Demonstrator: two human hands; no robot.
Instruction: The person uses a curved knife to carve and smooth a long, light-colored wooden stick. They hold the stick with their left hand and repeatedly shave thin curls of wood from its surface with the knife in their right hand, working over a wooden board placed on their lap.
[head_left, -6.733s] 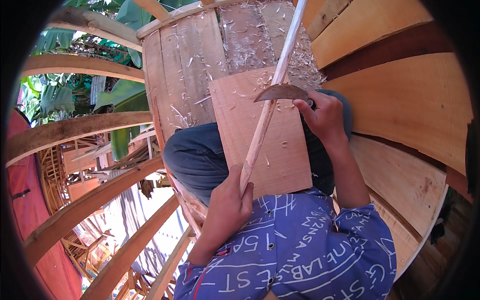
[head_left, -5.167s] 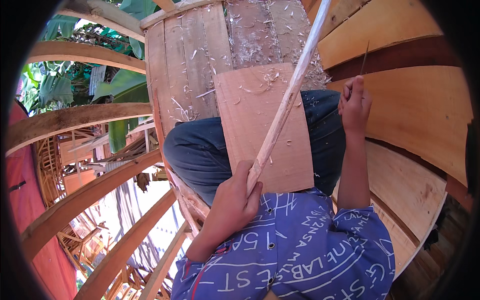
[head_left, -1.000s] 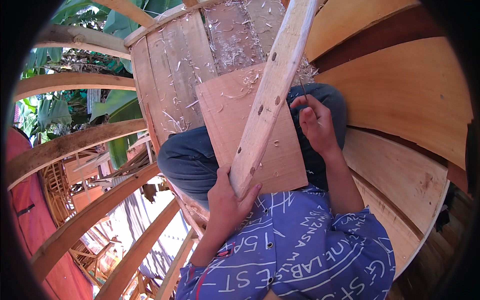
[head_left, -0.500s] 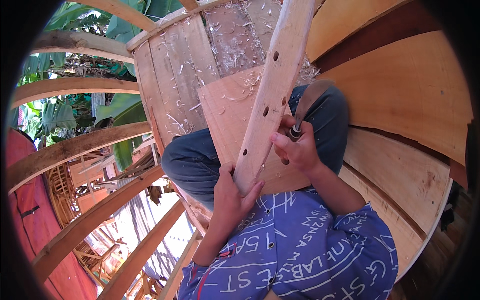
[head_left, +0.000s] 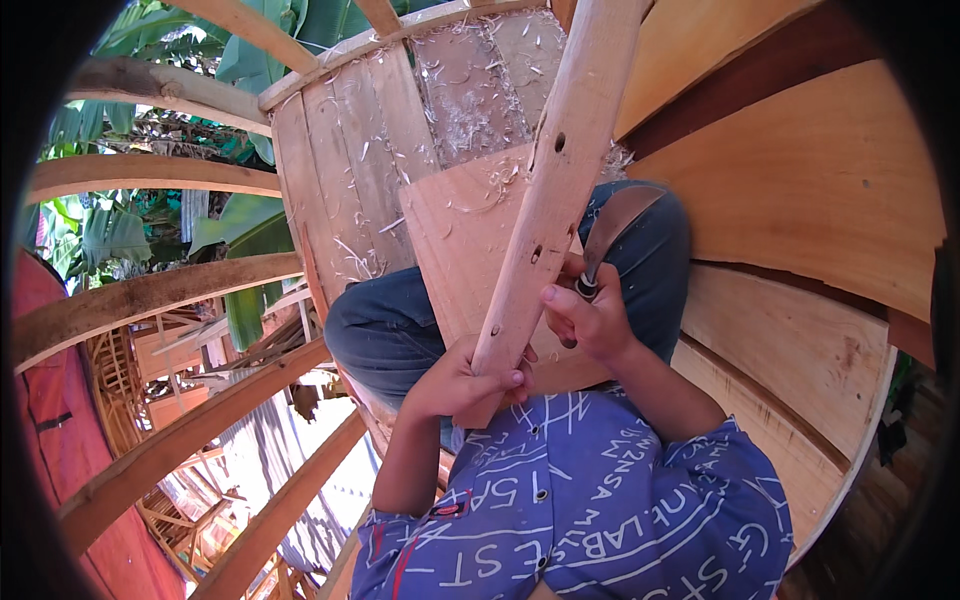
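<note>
Left hand [head_left: 462,380] is closed around the lower end of a long pale wooden slat [head_left: 555,190], fingers wrapped over its front face, the thumb side hidden behind. From that hand the slat rises up and away, leaning a little to the right, and it shows several small drilled holes along its face. Half a second ago this grip looked the same; the slat has barely shifted, though a few seconds back it was a thinner stick turned edge-on, and now its broad face is toward the camera.

Right hand [head_left: 590,318] sits just to the right of the slat, curled tight on the dark handle of a curved blade [head_left: 612,228]. The blade stands up from the fist, its broad brownish flat rising beside the slat's right edge; I cannot tell whether metal touches wood. A second ago this hand lay open-fingered on the knee with no tool showing; half a second ago it had already taken the blade, and now the fist is a touch higher and closer to the slat.

Behind both hands a plywood board [head_left: 455,240] rests across the person's lap on blue jeans [head_left: 385,330], scattered with wood shavings [head_left: 465,100]. Curved wooden planks [head_left: 800,190] run off to the right of the right hand.
</note>
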